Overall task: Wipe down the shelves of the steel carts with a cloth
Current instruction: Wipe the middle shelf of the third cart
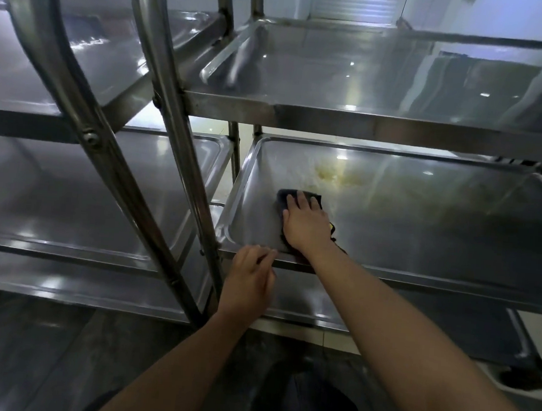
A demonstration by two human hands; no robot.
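Observation:
Two steel carts stand side by side. On the right cart's middle shelf (424, 217), my right hand (305, 222) lies flat on a dark cloth (284, 197) near the shelf's front left corner. The cloth pokes out beyond my fingers and beside my wrist. A yellowish stain (329, 175) marks the shelf just behind the cloth. My left hand (249, 276) grips the front rim of the same shelf, at the corner next to the cart's post.
The right cart's top shelf (370, 80) hangs over the middle one. The left cart (69, 196) has several shelves, and its slanted tubular handle bars (161, 99) cross in front. A lower shelf and a caster wheel (522, 377) sit below right, over a dark floor.

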